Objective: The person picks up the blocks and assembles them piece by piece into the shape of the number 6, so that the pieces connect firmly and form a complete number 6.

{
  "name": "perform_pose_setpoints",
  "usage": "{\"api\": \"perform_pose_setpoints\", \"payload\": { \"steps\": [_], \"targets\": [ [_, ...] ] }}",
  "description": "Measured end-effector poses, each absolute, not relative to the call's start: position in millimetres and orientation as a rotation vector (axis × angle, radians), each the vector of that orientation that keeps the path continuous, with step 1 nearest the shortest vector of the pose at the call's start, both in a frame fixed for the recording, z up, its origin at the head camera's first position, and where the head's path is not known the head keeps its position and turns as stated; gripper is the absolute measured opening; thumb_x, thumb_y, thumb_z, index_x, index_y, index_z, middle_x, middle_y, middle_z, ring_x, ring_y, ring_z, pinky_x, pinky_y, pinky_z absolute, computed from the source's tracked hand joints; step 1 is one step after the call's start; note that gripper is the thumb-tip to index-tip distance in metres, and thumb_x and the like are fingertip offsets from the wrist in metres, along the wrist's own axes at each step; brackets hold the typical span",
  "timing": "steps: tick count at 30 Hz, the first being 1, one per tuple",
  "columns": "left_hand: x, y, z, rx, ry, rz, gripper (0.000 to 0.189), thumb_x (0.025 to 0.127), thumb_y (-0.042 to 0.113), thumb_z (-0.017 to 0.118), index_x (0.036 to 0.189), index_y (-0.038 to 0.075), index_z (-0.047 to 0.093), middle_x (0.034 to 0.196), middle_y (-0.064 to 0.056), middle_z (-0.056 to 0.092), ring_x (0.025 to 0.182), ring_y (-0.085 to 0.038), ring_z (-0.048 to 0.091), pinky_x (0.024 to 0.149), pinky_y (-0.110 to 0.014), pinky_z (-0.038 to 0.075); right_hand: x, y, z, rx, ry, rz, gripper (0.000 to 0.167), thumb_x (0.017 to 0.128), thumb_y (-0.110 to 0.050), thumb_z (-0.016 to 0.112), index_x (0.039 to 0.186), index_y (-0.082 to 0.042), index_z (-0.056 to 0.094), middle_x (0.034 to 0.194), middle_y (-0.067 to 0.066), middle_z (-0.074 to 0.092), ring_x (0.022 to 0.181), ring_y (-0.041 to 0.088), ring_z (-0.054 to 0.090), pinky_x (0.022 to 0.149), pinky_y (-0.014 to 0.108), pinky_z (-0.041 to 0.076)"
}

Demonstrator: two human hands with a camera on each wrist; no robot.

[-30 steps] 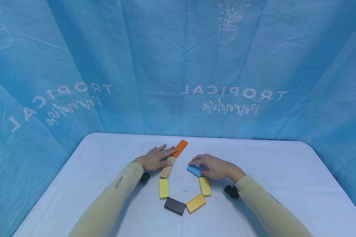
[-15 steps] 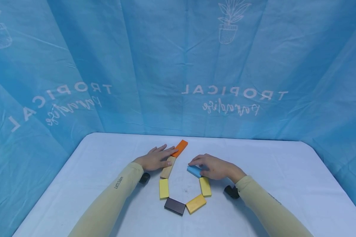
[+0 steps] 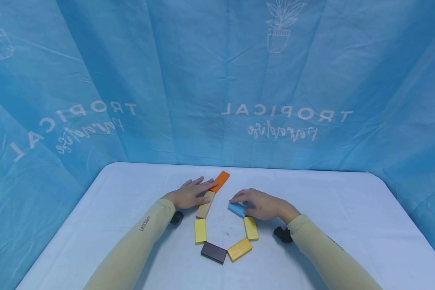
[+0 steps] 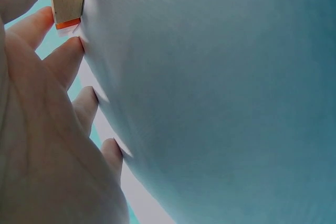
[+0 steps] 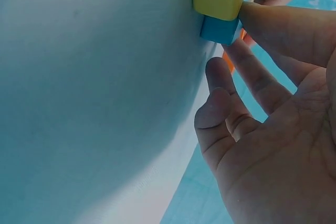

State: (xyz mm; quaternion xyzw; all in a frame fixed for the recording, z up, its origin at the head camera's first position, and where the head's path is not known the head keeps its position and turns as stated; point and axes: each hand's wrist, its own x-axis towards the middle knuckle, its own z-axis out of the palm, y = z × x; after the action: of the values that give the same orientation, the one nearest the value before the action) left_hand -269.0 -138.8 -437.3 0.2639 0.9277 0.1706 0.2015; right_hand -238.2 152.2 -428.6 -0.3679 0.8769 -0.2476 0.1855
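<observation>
In the head view my left hand [image 3: 192,194] lies with fingers spread and straight across a natural wood block [image 3: 204,206] and the near end of an orange block [image 3: 220,181]. Its thumb touches the wood block. My right hand [image 3: 262,203] pinches a blue block [image 3: 237,209] between thumb and fingers, partly covering it. The right wrist view shows the thumb at the blue block [image 5: 219,30], behind the yellow block, and the other fingers loosely curved. The blue block's near end meets a yellow block [image 3: 251,228].
Another yellow block [image 3: 200,231], a black block [image 3: 213,252] and an amber-yellow block [image 3: 239,249] carry on the curve of blocks on the white-covered table [image 3: 348,225]. A gap separates the orange and blue blocks. A blue printed curtain [image 3: 188,88] hangs behind the table.
Almost nothing moves. The blue block's far end has shifted very slightly left with my right fingertips; my left hand stays in place.
</observation>
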Motion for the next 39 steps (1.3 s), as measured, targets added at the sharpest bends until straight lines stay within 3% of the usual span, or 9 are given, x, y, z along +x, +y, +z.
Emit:
{"api": "perform_pose_setpoints", "payload": {
  "steps": [16, 22, 26, 32, 39],
  "targets": [
    [-268, -140, -438, 0.750, 2.581, 0.505, 0.067, 0.104, 0.050, 0.048, 0.161, 0.023, 0.025, 0.167, -0.002, 0.020, 0.155, -0.031, 0.005, 0.122, -0.056, 0.002, -236, 160, -429, -1.022, 2.473, -0.796, 0.047, 0.096, -0.004, 0.060, 0.141, -0.014, 0.060, 0.142, 0.004, 0.056, 0.126, 0.025, 0.053, 0.105, 0.050, 0.045],
    [-268, -140, -438, 0.762, 2.590, 0.494, 0.067, 0.104, 0.051, 0.047, 0.162, 0.023, 0.025, 0.167, -0.002, 0.020, 0.155, -0.031, 0.005, 0.122, -0.056, 0.002, -225, 176, -423, -0.968, 2.577, -0.939, 0.045, 0.097, -0.009, 0.063, 0.142, -0.013, 0.058, 0.138, 0.002, 0.059, 0.110, 0.024, 0.058, 0.089, 0.043, 0.052],
    [-268, -140, -438, 0.776, 2.587, 0.495, 0.067, 0.104, 0.051, 0.046, 0.162, 0.023, 0.025, 0.167, -0.001, 0.019, 0.155, -0.031, 0.004, 0.122, -0.055, 0.001, -214, 189, -418, -0.942, 2.672, -1.039, 0.044, 0.096, -0.011, 0.067, 0.140, -0.014, 0.059, 0.135, 0.006, 0.062, 0.107, 0.029, 0.059, 0.079, 0.035, 0.051],
    [-268, -141, -437, 0.778, 2.585, 0.501, 0.067, 0.104, 0.051, 0.046, 0.162, 0.023, 0.025, 0.167, -0.002, 0.019, 0.155, -0.031, 0.004, 0.122, -0.055, 0.001, -197, 208, -412, -0.806, 2.813, -1.125, 0.043, 0.094, -0.012, 0.070, 0.136, -0.022, 0.062, 0.132, 0.003, 0.063, 0.106, 0.026, 0.059, 0.076, 0.032, 0.051],
    [-268, -141, -439, 0.775, 2.586, 0.500, 0.067, 0.105, 0.050, 0.046, 0.162, 0.023, 0.025, 0.167, -0.002, 0.019, 0.155, -0.031, 0.005, 0.122, -0.056, 0.002, -179, 224, -414, -0.683, 2.963, -1.101, 0.040, 0.093, -0.011, 0.072, 0.132, -0.019, 0.065, 0.123, 0.000, 0.065, 0.100, 0.023, 0.059, 0.074, 0.033, 0.050]
  ]
}}
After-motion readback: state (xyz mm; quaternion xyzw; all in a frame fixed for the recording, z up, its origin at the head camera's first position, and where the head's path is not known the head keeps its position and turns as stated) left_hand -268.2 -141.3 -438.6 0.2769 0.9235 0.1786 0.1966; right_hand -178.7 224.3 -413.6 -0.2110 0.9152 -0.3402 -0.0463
